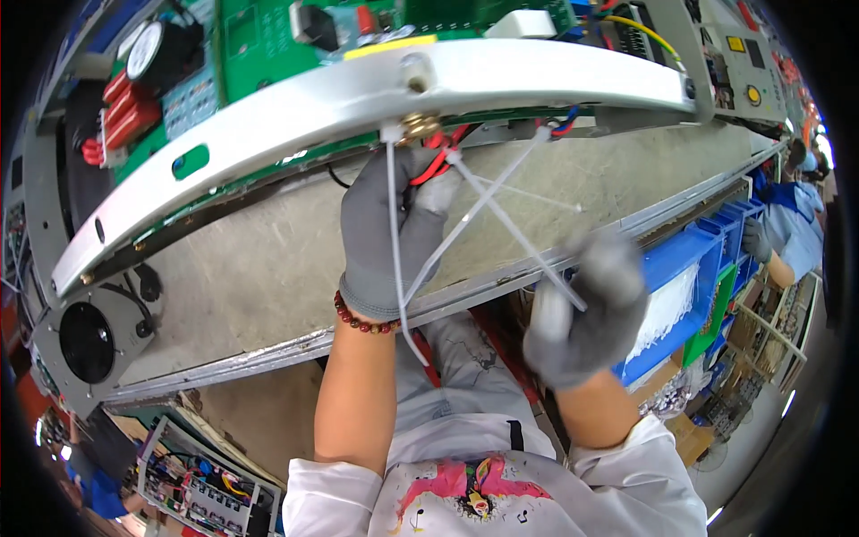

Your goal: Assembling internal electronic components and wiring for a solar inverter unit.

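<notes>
The left hand [389, 240] pinches red wires [436, 165]; 1 white tie [517, 232] slants down-right from there to the blurred right hand [595, 309], grip unclear.

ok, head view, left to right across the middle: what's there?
Grey plate with round black centre, left hand in grey glove, right hand in grey glove, blue plastic bin of white strips, co-worker's grey-gloved hand.

The left forearm [356, 398] stands nearly upright, wrist [367, 315] in line with it, and the grey-gloved left grip [386, 234] reaches forward with bent fingers. The shorter-showing right forearm [598, 407] slants up and leftward; its gloved right grip [598, 309] is blurred, leaving the exact finger pose unclear.
</notes>
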The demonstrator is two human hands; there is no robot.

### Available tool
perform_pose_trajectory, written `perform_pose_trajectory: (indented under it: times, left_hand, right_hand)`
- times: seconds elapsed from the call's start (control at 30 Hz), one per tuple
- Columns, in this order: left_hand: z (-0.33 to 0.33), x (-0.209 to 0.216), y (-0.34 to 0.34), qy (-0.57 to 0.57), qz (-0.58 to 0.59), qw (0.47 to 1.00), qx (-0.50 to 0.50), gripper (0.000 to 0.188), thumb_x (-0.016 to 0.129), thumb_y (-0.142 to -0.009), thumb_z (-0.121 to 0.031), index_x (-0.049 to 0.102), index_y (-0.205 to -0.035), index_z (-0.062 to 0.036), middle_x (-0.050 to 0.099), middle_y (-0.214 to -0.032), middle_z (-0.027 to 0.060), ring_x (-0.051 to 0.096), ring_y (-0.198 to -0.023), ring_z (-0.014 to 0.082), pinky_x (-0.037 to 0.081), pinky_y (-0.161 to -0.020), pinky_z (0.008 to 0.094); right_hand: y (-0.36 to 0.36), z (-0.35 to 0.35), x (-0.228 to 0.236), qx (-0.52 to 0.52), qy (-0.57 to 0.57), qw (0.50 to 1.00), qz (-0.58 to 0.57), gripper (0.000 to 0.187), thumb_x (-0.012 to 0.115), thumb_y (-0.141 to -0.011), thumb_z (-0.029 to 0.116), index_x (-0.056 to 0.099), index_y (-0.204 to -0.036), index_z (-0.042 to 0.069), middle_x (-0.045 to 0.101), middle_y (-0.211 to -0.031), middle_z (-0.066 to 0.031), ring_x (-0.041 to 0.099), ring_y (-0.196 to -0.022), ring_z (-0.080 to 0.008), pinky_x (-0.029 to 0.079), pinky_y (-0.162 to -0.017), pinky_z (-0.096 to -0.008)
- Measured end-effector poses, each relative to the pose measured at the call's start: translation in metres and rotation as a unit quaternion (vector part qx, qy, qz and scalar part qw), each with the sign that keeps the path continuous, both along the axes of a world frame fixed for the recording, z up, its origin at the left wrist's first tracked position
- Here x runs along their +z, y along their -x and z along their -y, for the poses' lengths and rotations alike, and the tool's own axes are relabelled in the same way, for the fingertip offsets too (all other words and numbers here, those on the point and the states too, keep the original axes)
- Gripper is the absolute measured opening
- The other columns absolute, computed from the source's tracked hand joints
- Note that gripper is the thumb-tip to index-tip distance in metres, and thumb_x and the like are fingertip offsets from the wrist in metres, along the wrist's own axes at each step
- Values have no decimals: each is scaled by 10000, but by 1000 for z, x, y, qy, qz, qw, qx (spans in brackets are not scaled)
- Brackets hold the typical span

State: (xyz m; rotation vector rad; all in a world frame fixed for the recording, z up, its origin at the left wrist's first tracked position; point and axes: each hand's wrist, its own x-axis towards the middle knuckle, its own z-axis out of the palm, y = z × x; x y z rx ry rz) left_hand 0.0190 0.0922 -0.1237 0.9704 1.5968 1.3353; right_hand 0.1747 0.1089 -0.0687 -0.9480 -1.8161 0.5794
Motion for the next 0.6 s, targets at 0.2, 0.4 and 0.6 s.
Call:
perform_pose_trajectory:
  times: [0.2,0.4,0.6]
  left_hand:
    - [2,4,2,-51,-7,999,-1,269,659,-911,-224,644,-1010,25,610,-854,41,534,-773,112,435,-693,249]
    - [-1,4,-3,-47,23,999,15,320,654,-914,-270,630,-989,41,629,-862,66,538,-776,116,436,-709,249]
    - [1,3,-2,-25,57,998,5,254,670,-894,-161,607,-1052,28,642,-897,55,570,-812,96,467,-700,230]
  right_hand:
    - [21,18,-39,-90,427,882,-179,280,600,-875,98,586,-1104,-63,634,-904,-105,601,-813,-137,507,-732,-279]
    - [29,1,-39,-16,412,851,-326,215,634,-882,95,631,-1046,-44,660,-908,-86,619,-814,-121,505,-717,-256]
    - [33,-5,-34,-11,386,889,-246,185,642,-882,98,644,-1018,-27,663,-906,-80,618,-802,-126,505,-691,-258]
